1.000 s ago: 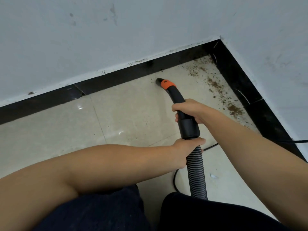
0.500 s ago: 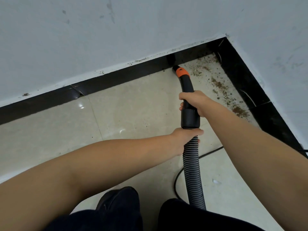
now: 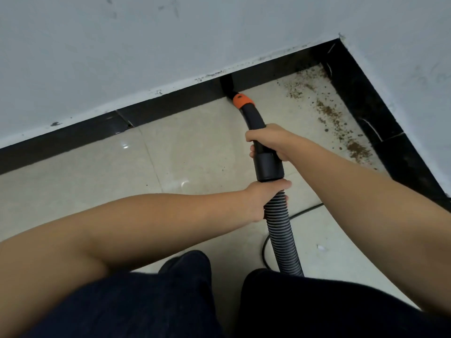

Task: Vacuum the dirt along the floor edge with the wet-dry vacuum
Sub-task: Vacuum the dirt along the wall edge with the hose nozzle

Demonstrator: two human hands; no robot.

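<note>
A black vacuum wand (image 3: 253,120) with an orange collar (image 3: 242,100) curves down to the floor. Its dark tip touches the black baseboard (image 3: 170,106) of the far wall. My right hand (image 3: 271,141) grips the wand just above the black cuff (image 3: 268,167). My left hand (image 3: 263,201) is closed around the ribbed grey hose (image 3: 283,235) right below that cuff. Brown dirt (image 3: 341,128) lies scattered to the right of the tip, along the right baseboard and into the corner.
Beige floor tiles (image 3: 195,147) meet white walls (image 3: 170,40) at a corner at upper right (image 3: 339,42). A thin black cord (image 3: 305,212) crosses the floor behind the hose. My dark-trousered legs (image 3: 170,301) fill the bottom of the view.
The wand tip has travelled from the open tile forward to the far baseboard. Both hands kept their grip and moved with it.
</note>
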